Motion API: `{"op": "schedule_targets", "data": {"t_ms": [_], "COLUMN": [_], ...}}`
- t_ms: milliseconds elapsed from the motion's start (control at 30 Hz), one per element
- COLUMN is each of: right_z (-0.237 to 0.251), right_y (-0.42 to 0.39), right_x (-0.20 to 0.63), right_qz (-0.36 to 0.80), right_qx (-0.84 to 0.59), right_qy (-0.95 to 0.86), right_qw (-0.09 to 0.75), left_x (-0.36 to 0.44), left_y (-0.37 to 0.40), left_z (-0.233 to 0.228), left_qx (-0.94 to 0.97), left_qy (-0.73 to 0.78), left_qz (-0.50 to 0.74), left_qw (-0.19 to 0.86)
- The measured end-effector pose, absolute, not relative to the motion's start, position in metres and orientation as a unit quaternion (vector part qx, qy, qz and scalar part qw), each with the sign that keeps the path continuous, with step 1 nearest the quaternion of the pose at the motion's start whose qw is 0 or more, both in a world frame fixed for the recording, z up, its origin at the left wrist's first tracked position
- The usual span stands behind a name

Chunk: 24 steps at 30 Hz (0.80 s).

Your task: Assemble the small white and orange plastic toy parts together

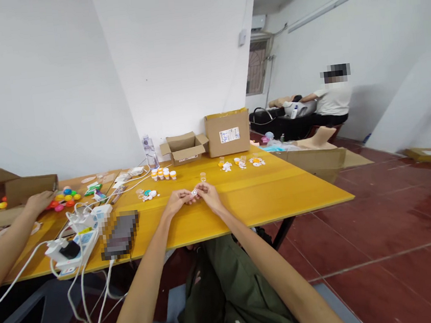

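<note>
Above the yellow table (280,188), my left hand (178,201) and my right hand (208,194) meet with fingers pinched on a small white piece with dark holes (194,192). The fingers partly cover it, so its full shape is hidden. Just beyond stands a small clear cup (203,176). Left of it, several small white-and-orange jars (166,174) are grouped together. Nearer to my left hand lie a teal ring (148,193) and loose white pieces. Farther right are small piles of white parts (226,167), with orange rings and clear cups among them.
A small open carton (185,149) and a larger box (228,134) stand at the back. On my left are a phone (121,234), a power strip (85,240) with trailing cables, and another person's hand (40,202) near colourful balls (65,198). Another person (334,100) sits far right.
</note>
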State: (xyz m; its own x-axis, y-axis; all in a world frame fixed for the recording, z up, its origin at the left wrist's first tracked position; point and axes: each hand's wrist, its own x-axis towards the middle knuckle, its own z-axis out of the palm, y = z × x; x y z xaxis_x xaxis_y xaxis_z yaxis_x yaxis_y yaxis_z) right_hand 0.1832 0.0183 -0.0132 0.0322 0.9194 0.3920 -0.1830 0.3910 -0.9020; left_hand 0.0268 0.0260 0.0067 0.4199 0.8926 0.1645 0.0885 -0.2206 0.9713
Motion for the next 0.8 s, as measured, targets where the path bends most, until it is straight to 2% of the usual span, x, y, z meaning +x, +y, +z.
{"op": "schedule_targets", "data": {"t_ms": [800], "right_z": [-0.0168], "right_y": [0.0200], "right_x": [0.1828], "right_qz": [0.446], "right_qx": [-0.350], "right_qy": [-0.522], "right_qw": [0.638], "left_x": [0.0246], "left_y": [0.0251], "left_z": [0.0075], "left_qx": [0.647], "left_qy": [0.377], "left_qz": [0.433], "left_qw": [0.503]}}
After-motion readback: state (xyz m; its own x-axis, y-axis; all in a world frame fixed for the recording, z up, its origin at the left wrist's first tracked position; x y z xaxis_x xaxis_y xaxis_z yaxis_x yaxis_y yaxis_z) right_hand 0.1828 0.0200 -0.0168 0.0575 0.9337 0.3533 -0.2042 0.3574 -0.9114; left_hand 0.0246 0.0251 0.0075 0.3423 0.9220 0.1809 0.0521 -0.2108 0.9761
